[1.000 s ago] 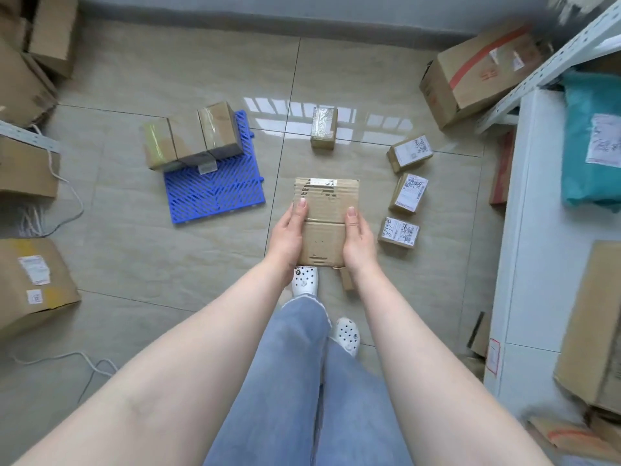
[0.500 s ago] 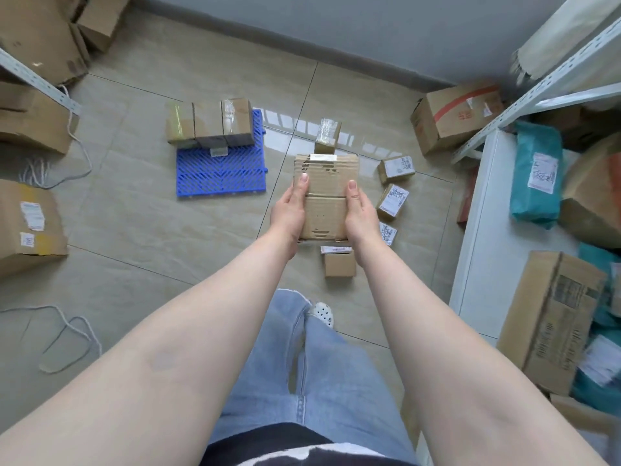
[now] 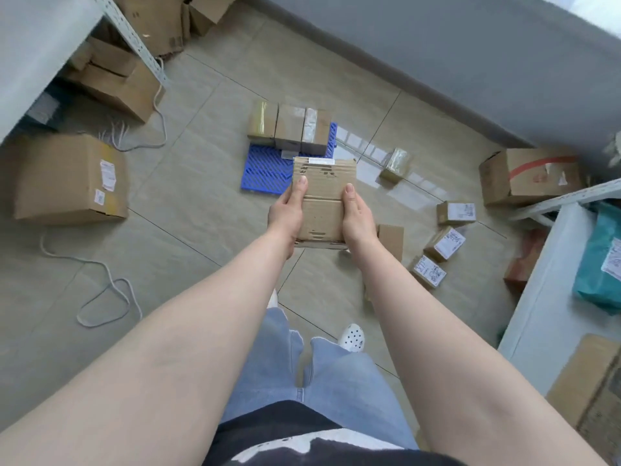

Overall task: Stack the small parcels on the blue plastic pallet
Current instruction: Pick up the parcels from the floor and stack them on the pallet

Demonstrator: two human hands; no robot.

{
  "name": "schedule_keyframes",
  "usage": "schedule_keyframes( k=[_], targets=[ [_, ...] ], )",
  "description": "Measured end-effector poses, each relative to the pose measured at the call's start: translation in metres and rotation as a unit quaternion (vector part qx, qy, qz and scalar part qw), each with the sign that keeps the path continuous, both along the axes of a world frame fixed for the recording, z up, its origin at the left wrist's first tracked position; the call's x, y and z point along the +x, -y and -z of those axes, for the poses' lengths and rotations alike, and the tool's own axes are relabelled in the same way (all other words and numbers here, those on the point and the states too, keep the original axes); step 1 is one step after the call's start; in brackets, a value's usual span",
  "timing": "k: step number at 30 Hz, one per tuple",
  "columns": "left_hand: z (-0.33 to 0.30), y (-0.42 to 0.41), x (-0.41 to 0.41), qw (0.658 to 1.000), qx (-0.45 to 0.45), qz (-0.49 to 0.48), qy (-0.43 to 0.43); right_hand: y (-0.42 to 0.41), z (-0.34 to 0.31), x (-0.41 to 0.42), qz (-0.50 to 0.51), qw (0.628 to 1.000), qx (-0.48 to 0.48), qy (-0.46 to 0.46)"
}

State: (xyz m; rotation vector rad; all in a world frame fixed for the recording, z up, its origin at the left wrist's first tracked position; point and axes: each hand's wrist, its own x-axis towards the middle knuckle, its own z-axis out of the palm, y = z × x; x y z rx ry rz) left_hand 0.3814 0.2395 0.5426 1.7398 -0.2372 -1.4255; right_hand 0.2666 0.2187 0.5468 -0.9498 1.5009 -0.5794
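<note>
I hold a flat brown cardboard parcel [image 3: 323,200] at waist height, my left hand [image 3: 287,213] gripping its left edge and my right hand [image 3: 357,219] its right edge. Beyond it the blue plastic pallet [image 3: 263,171] lies on the tiled floor, its near right part hidden by the parcel. Three taped brown parcels [image 3: 289,131] stand in a row along the pallet's far edge. Several small parcels lie on the floor to the right: a taped one [image 3: 395,164], three with white labels [image 3: 455,212] [image 3: 444,243] [image 3: 428,271], and a plain one [image 3: 390,238] beside my right wrist.
Large cartons sit at left [image 3: 69,179], upper left [image 3: 117,80] and right [image 3: 529,174]. A white cord [image 3: 104,290] loops over the floor at left. White shelving with a teal bag [image 3: 598,264] stands at right, a metal shelf post [image 3: 132,35] at upper left.
I have stood up and turned left with the parcel in both hands. The pallet now lies straight ahead behind the parcel, and the loose parcels have shifted to my right.
</note>
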Motion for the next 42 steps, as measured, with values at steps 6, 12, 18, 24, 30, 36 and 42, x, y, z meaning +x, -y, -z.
schedule_keyframes(
  k=[6,12,18,24,30,36,42],
  targets=[
    [-0.005,0.019,0.092,0.999,0.003,-0.033,0.012,0.022,0.001,0.095,-0.009,1.000,0.021,0.012],
    [0.005,0.044,0.143,0.999,0.014,-0.040,0.027,0.051,0.014,0.148,-0.012,0.999,0.039,0.006],
    [0.022,0.087,0.180,0.998,0.023,-0.045,0.029,0.096,0.030,0.184,-0.041,0.998,0.041,0.006],
    [0.049,0.140,0.217,0.999,0.019,-0.027,0.026,0.153,0.056,0.214,-0.072,0.996,0.044,-0.004],
    [0.088,0.184,0.259,0.998,0.039,-0.028,0.036,0.200,0.094,0.254,-0.092,0.992,0.087,-0.009],
    [0.139,0.219,0.303,0.998,0.033,0.045,0.041,0.234,0.138,0.286,-0.083,0.984,0.159,-0.006],
    [0.224,0.248,0.335,0.990,0.076,0.104,0.050,0.260,0.215,0.314,-0.081,0.981,0.178,-0.007]
  ],
)
